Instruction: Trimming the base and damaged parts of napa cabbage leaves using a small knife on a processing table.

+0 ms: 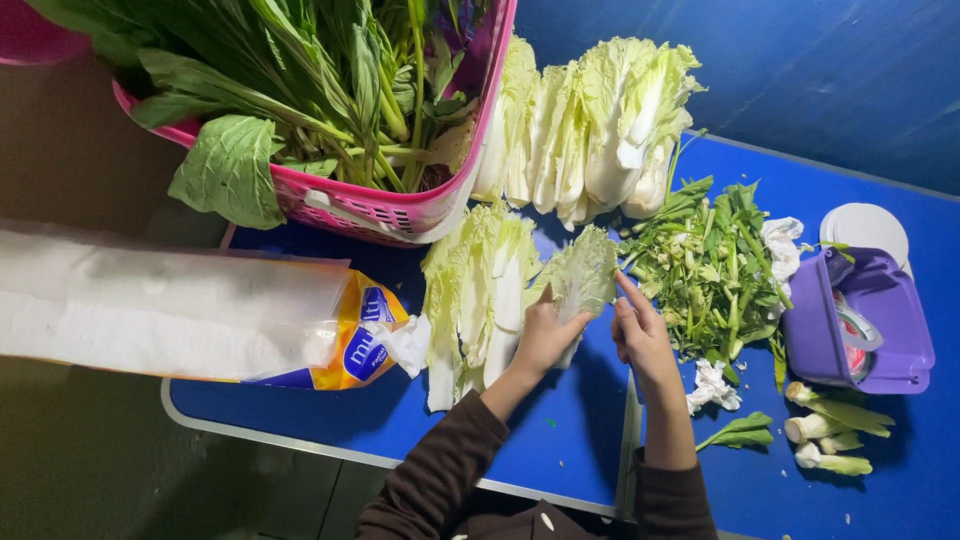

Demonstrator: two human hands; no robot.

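Nearest the camera, two dark brown sleeves rise from six o'clock over the blue tabletop (pixel 570 440). The left hand (pixel 545 335) has its grip closed around the pale white stalk end of a single crinkled, pale green napa cabbage leaf (pixel 583 275). The leaf's long axis runs from the hand up toward one o'clock, its frilly tip lying farthest from the person. The right hand (pixel 640 335) sits just beside it at three o'clock, its fingers extended, the forefinger tip touching the leaf's right edge; its grip is loose and holds nothing. So the leaf lies between both hands, held by the left and only brushed by the right.

At nine o'clock from the left hand lies a flat heap of separated napa cabbage leaves (pixel 475 290), stalks pointing toward the person. Beyond the right hand, at two o'clock, sits a pile of green stalk and leaf trimmings (pixel 705 270), and a purple plastic tub (pixel 815 340) stands at three o'clock. Farther off at twelve o'clock rest cut napa cabbage wedges (pixel 590 125), and at eleven o'clock a pink plastic basket (pixel 400 210) full of leafy greens.
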